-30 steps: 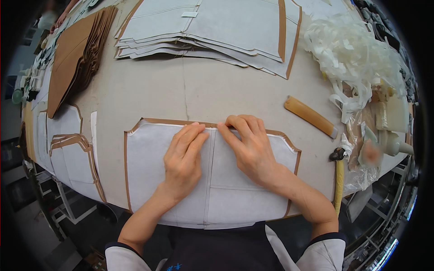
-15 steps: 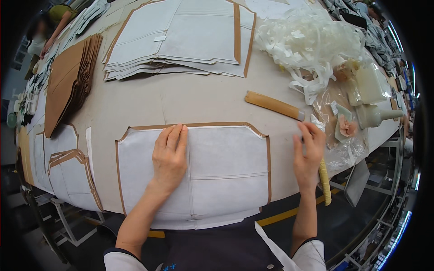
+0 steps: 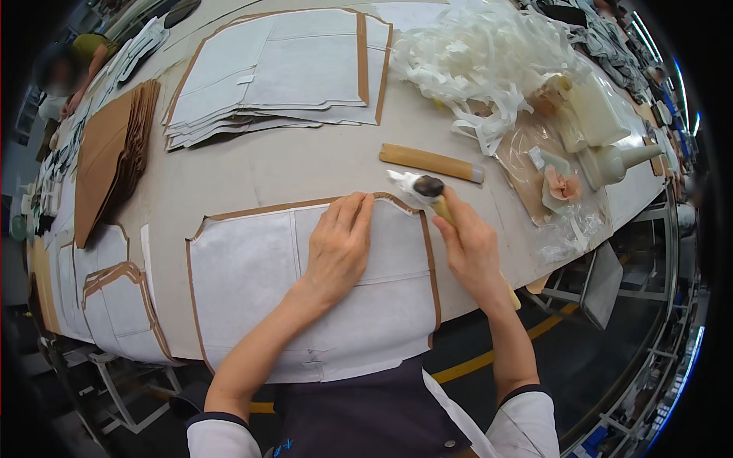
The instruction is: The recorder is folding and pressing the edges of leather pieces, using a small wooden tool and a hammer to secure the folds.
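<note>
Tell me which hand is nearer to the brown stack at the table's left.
Left. The left hand rests on the white panel, to the right of the brown stack and closer to the person; the right hand, gripping the yellow-handled tool, is farther right.

On the pale table, a white panel (edged in brown) lies under the left hand's fingers; beyond them, stacked panels and a tan bar; leftward, brown pieces; ahead and right, tangled white strips.
</note>
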Available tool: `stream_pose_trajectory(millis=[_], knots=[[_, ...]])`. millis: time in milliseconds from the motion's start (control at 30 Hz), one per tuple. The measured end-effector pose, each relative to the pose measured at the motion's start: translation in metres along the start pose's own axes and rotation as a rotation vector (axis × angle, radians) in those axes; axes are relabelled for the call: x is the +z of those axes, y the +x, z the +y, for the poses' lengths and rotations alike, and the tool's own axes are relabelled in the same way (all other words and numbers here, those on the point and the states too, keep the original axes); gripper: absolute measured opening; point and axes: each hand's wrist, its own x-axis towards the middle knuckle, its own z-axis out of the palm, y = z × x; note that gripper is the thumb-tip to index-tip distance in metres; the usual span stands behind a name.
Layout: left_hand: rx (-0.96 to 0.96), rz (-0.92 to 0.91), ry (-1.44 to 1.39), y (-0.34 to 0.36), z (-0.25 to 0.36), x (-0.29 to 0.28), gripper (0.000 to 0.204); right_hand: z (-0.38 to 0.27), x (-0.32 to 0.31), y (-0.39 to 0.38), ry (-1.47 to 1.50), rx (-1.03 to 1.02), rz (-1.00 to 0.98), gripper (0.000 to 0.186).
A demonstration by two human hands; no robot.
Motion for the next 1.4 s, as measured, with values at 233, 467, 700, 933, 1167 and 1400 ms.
stream_pose_trajectory(millis=[233,467,700,933,1167,1400], knots=[[-0.010,-0.059,0.030,0.013,-0.008,0.013,0.046,0.009,0.017,0.008,-0.113,-0.042,-0.128,0.057],[0.033,-0.042,0.048,0.011,-0.009,0.015,0.043,0.001,0.025,0.010,-0.207,-0.049,-0.191,0.061],[0.079,-0.025,0.102,0.008,-0.010,0.017,0.045,-0.005,0.020,0.021,-0.195,-0.009,-0.261,0.062],[0.077,-0.031,0.077,0.005,-0.009,0.018,0.049,-0.008,0.026,0.021,-0.204,-0.052,-0.207,0.061],[0.069,-0.026,0.093,0.006,-0.009,0.015,0.050,-0.012,0.025,0.029,-0.150,-0.019,-0.183,0.062],[0.067,-0.018,0.102,0.006,-0.009,0.013,0.046,-0.009,0.021,0.039,-0.124,-0.044,-0.268,0.062]])
